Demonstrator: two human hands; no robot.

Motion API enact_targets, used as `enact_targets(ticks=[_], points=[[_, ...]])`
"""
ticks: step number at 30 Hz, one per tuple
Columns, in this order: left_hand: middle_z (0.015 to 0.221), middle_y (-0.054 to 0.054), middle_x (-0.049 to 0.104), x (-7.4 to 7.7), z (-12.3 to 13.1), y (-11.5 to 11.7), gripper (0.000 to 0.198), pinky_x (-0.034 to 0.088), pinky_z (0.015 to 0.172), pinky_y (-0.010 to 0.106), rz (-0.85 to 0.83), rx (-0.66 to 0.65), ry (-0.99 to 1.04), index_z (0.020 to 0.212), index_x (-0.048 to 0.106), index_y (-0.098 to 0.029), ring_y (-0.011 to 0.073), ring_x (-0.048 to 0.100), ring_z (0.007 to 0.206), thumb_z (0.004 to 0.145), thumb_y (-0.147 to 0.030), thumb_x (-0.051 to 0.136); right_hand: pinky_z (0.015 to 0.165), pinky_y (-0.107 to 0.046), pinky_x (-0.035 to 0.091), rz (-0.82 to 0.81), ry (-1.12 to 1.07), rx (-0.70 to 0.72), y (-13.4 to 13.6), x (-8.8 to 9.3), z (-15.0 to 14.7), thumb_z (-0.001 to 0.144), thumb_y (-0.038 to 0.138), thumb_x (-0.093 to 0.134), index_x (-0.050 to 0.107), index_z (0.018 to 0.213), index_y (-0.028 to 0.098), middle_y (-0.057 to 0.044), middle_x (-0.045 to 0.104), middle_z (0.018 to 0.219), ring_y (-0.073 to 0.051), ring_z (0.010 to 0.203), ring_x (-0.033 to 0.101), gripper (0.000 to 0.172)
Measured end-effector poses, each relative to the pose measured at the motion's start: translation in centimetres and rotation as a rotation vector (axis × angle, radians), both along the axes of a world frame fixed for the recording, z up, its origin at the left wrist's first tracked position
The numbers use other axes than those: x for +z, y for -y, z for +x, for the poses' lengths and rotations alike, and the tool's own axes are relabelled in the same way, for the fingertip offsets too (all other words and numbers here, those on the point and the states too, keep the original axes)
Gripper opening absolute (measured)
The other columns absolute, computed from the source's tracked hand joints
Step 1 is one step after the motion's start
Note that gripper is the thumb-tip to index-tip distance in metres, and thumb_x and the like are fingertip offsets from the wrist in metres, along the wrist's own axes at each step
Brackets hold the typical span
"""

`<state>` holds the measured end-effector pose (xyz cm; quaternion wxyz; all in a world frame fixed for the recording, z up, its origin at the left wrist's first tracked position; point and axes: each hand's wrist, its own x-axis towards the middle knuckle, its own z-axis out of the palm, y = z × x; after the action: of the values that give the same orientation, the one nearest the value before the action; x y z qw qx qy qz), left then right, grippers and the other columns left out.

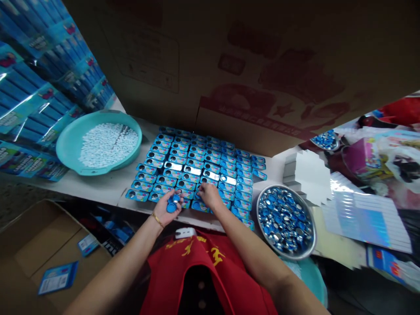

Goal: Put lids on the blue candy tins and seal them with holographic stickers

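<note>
Blue caps (172, 204), left hand (163, 207) cupped beneath

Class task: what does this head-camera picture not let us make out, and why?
In the head view:
What the right hand holds, if anything: its fingers hide it.
The count of round blue pieces in the left hand: they overlap.
Small print on the blue rectangles: too small, blurred.
The top of the cardboard box: cut off by the upper edge.
</note>
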<state>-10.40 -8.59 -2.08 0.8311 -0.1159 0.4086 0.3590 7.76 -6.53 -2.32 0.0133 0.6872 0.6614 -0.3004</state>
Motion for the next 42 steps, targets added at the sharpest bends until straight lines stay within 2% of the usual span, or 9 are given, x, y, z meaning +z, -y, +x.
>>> enact_targets(ticks=[9,12,16,21,25,31,33,38,42], points=[[0.077,0.006,0.059,0.4,-0.1,0.0,0.011,0.045,0.046,0.019,0.017,0.076,-0.046,0.083,0.055,-0.014,0.0106,0.058,0.062,0.079,-0.022,0.049,0.067,-0.031,0.041,-0.169,0.250,0.077,-1.6,0.1,-1.1,0.066,0.033,0.064,0.052,0.105,0.015,-0.014,0.062,0.093,-0.027,0.088,0.057,0.045],[0.071,0.004,0.058,0.1,0.2,-0.5,0.010,0.042,0.043,0.016,-0.003,0.091,-0.092,0.081,0.054,-0.013,0.0088,0.056,0.057,0.079,-0.022,0.049,0.070,-0.029,0.040,-0.061,0.183,0.122,-0.6,1.5,-1.5,0.074,0.035,0.056,0.051,0.106,0.021,-0.009,0.061,0.096,-0.022,0.089,0.056,0.036],[0.061,0.002,0.056,-0.1,1.1,-1.0,0.017,0.041,0.041,0.017,-0.003,0.126,-0.100,0.075,0.053,-0.012,0.0072,0.053,0.048,0.082,-0.026,0.046,0.077,-0.024,0.037,0.218,-0.148,0.346,1.1,3.2,-3.3,0.083,0.032,0.044,0.053,0.107,0.031,-0.002,0.055,0.103,-0.015,0.093,0.051,0.026],[0.056,0.000,0.055,-0.4,2.4,-1.3,0.023,0.040,0.039,0.018,-0.002,0.053,-0.027,0.071,0.053,-0.012,0.0079,0.053,0.044,0.081,-0.031,0.045,0.080,-0.026,0.034,0.234,-0.278,0.488,1.1,3.7,-4.1,0.079,0.019,0.048,0.060,0.101,0.028,-0.002,0.053,0.099,-0.014,0.092,0.047,0.026],[0.059,0.002,0.057,-0.5,3.0,-1.6,0.022,0.046,0.049,0.021,0.003,0.049,-0.043,0.069,0.053,-0.012,0.0103,0.057,0.052,0.080,-0.031,0.046,0.079,-0.029,0.034,0.264,-0.272,0.512,1.1,4.0,-3.3,0.079,0.025,0.050,0.058,0.103,0.026,-0.003,0.051,0.101,-0.016,0.092,0.045,0.026],[0.054,0.001,0.054,0.2,3.6,-2.1,0.028,0.044,0.044,0.021,-0.043,-0.008,0.047,0.061,0.050,-0.013,0.0099,0.053,0.047,0.080,-0.031,0.043,0.079,-0.030,0.032,0.379,-0.274,0.573,1.9,4.6,-3.7,0.081,0.026,0.048,0.059,0.090,0.021,-0.006,0.054,0.097,-0.018,0.093,0.043,0.015],[0.052,0.000,0.052,0.4,3.7,-2.3,0.027,0.041,0.040,0.018,-0.056,0.019,0.033,0.061,0.049,-0.013,0.0081,0.050,0.043,0.081,-0.029,0.042,0.076,-0.027,0.034,0.363,-0.332,0.488,1.8,4.4,-3.1,0.082,0.023,0.046,0.057,0.088,0.020,-0.005,0.056,0.092,-0.015,0.088,0.046,0.013],[0.055,0.001,0.053,0.5,3.3,-2.3,0.010,0.036,0.036,0.016,0.010,0.047,-0.151,0.072,0.052,-0.013,0.0083,0.050,0.045,0.077,-0.020,0.048,0.062,-0.020,0.036,0.211,-0.230,-0.031,-0.4,2.6,0.9,0.082,0.023,0.043,0.052,0.091,0.019,0.000,0.059,0.078,-0.011,0.069,0.053,0.014],[0.064,0.005,0.056,0.9,2.7,-1.5,0.008,0.036,0.038,0.014,0.060,0.047,-0.201,0.081,0.053,-0.011,0.0087,0.054,0.053,0.074,-0.012,0.050,0.066,-0.022,0.037,0.027,0.066,0.030,-2.6,0.6,2.0,0.075,0.021,0.051,0.055,0.089,0.019,-0.004,0.062,0.086,-0.016,0.081,0.056,0.014]])
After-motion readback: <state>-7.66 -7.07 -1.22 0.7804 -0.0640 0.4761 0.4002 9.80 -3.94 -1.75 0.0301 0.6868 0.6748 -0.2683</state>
